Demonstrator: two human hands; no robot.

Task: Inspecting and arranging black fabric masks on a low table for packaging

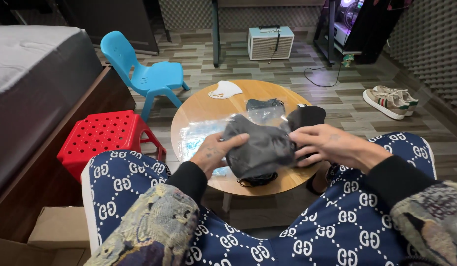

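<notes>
Both hands hold a clear plastic bag with a black fabric item (260, 148) inside, above the near edge of a round wooden table (208, 106). My left hand (216, 152) grips the bag's left side with the thumb on top. My right hand (331, 145) grips its right side, fingers curled onto the plastic. A black loop hangs out below the bag. Another bagged black item (264, 107) and a black piece (307, 116) lie on the table behind. A white face mask (225, 90) lies at the table's far side.
A blue plastic chair (147, 74) and a red plastic stool (105, 138) stand left of the table, beside a bed (31, 83). A white amplifier box (270, 43) and a pair of sneakers (391, 101) sit on the floor. Cardboard boxes (46, 236) lie at lower left.
</notes>
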